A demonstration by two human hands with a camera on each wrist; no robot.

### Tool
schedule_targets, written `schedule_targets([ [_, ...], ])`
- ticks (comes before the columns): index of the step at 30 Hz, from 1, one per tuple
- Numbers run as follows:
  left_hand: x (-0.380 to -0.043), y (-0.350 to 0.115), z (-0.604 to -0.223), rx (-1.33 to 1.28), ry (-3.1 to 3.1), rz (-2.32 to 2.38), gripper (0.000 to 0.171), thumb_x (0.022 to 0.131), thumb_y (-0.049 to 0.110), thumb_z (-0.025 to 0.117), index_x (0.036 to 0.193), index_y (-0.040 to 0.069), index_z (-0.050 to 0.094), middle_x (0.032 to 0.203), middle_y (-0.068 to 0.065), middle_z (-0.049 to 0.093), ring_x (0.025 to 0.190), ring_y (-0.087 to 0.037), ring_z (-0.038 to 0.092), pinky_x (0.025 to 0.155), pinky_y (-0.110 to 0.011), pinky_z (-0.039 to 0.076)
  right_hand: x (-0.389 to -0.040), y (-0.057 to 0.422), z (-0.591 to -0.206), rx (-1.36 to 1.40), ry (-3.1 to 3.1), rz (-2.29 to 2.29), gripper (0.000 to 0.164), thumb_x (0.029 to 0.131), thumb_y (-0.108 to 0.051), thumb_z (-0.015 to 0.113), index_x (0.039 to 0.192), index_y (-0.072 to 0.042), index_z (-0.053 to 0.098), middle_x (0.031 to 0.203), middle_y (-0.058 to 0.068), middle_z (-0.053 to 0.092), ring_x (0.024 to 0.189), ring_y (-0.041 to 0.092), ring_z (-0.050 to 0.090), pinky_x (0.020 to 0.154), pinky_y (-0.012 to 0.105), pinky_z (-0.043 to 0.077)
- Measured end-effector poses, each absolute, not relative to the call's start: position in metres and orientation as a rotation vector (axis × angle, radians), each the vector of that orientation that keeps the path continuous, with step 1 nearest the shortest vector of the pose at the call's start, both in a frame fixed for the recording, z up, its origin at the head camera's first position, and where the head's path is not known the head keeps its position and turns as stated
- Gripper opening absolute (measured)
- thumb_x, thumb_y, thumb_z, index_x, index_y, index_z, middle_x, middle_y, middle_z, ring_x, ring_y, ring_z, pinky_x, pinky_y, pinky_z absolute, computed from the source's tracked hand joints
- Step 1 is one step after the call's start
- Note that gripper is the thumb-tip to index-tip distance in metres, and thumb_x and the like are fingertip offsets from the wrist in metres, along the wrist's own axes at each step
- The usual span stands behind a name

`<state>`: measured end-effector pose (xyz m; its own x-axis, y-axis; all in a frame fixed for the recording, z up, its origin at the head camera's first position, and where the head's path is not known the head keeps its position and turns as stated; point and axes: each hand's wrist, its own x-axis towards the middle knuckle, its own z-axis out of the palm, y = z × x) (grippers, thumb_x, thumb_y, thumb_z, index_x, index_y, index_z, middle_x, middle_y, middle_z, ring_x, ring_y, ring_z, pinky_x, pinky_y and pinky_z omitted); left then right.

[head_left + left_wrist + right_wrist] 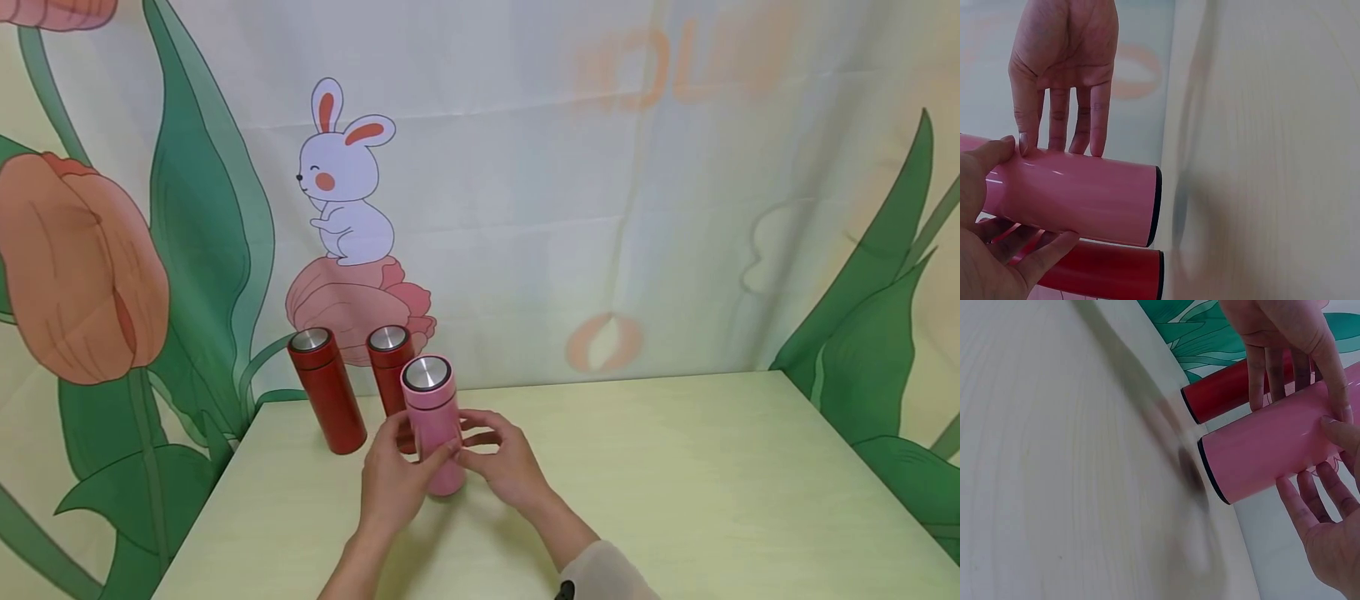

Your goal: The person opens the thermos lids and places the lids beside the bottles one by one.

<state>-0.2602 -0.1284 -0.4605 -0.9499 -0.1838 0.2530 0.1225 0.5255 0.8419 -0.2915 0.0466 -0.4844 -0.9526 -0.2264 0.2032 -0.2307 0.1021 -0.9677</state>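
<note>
A pink thermos (435,425) with a silver-topped lid stands upright between both hands, tilted slightly. My left hand (393,483) holds it from the left, thumb across the near side and fingers round the far side. From the right, my right hand (510,462) grips it with thumb and fingertips. In the left wrist view the dark base rim of the pink thermos (1085,197) shows; whether it touches the table I cannot tell. Just behind it is a red thermos (386,362), partly hidden. Another red thermos (330,400) stands farther left.
The pale table (675,483) extends to the right and toward the front. Behind its back edge hangs a curtain (525,208) printed with a rabbit, tulips and leaves. Both red thermoses stand near the table's back left corner.
</note>
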Motion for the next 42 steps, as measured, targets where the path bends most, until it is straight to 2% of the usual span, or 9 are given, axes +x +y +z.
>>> schedule_targets([
  [7, -0.262, -0.12, -0.462, 0.021, -2.435, -1.421, 0.07, 0.082, 0.04, 0.088, 0.139, 0.016, 0.055, 0.125, -0.006, 0.068, 0.111, -0.025, 0.067, 0.096, -0.047, 0.058, -0.291, 0.055, -0.485, 0.473, -2.282, 2.055, 0.05, 0.089, -0.017, 0.083, 0.136, -0.023, 0.067, 0.127, 0.01, 0.068, 0.112, 0.029, 0.068, 0.085, 0.033, 0.06],
  [15, -0.266, -0.109, -0.462, -0.015, -2.409, -1.453, 0.073, 0.08, 0.044, 0.089, 0.138, 0.018, 0.056, 0.127, -0.004, 0.067, 0.114, -0.026, 0.065, 0.099, -0.051, 0.055, -0.292, 0.066, -0.487, 0.444, -2.253, 2.05, 0.05, 0.088, -0.014, 0.084, 0.134, -0.023, 0.068, 0.132, 0.004, 0.068, 0.112, 0.027, 0.068, 0.092, 0.033, 0.058],
  [28, -0.272, -0.088, -0.462, -0.057, -2.394, -1.438, 0.069, 0.079, 0.044, 0.09, 0.137, 0.021, 0.059, 0.129, 0.003, 0.067, 0.115, -0.021, 0.064, 0.094, -0.044, 0.056, -0.292, 0.084, -0.487, 0.377, -2.19, 2.061, 0.053, 0.087, -0.005, 0.082, 0.136, -0.02, 0.069, 0.131, 0.007, 0.067, 0.112, 0.026, 0.068, 0.091, 0.028, 0.059],
  [37, -0.278, -0.073, -0.463, -0.086, -2.394, -1.437, 0.071, 0.08, 0.047, 0.088, 0.139, 0.021, 0.058, 0.132, 0.002, 0.065, 0.117, -0.022, 0.063, 0.094, -0.042, 0.056, -0.293, 0.096, -0.486, 0.339, -2.169, 2.045, 0.054, 0.086, -0.002, 0.081, 0.136, -0.019, 0.069, 0.131, 0.008, 0.066, 0.112, 0.028, 0.068, 0.096, 0.036, 0.059],
  [42, -0.28, -0.068, -0.463, -0.088, -2.392, -1.434, 0.069, 0.081, 0.045, 0.088, 0.138, 0.02, 0.058, 0.131, 0.002, 0.066, 0.116, -0.022, 0.064, 0.09, -0.04, 0.057, -0.294, 0.1, -0.485, 0.341, -2.16, 2.039, 0.055, 0.086, -0.003, 0.082, 0.137, -0.018, 0.068, 0.13, 0.009, 0.067, 0.112, 0.028, 0.068, 0.094, 0.031, 0.059],
])
